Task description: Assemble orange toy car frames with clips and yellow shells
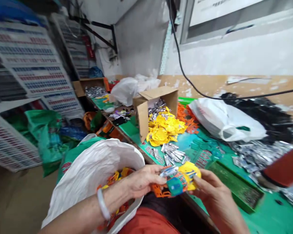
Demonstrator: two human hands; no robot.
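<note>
Soft indoor light, dimmer at left, with bright glints on silver pieces [261,156], smeared edges and wide-angle stretch.

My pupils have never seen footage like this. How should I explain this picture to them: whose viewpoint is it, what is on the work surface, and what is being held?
There is no machine here: a person works with two bare hands. This single picture comes from a camera worn on the head, looking forward and down.

The left hand and right hand together hold a small bundle of orange, yellow and teal pieces with something silvery on it.

On the green table lie yellow pieces spilling from a cardboard box, small silver strips, a green tray and a white plastic bag. Beside the table, a white sack contains orange and yellow pieces.
</note>
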